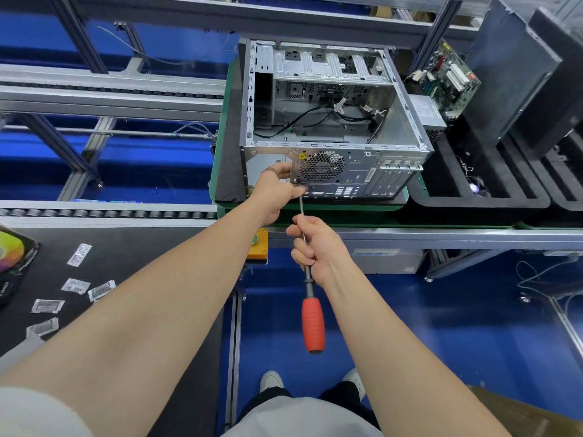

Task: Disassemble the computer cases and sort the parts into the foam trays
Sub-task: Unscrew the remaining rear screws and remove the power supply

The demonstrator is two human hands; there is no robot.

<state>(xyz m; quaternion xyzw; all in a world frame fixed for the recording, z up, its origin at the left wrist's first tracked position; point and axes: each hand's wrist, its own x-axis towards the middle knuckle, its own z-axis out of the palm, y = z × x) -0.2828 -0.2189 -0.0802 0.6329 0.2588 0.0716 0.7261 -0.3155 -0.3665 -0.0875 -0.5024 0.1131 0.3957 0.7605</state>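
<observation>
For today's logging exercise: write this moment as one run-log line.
phase: disassembly | left hand: holds computer case rear | right hand: grips screwdriver shaft, tip at rear panel

I have one view only, from the wide-angle camera worn on the head. It faces forward and steeply down along both forearms. The computer case (331,121) sits near, mid-frame. The shoes (270,380) and blue floor (441,326) fill the bottom edge.
</observation>
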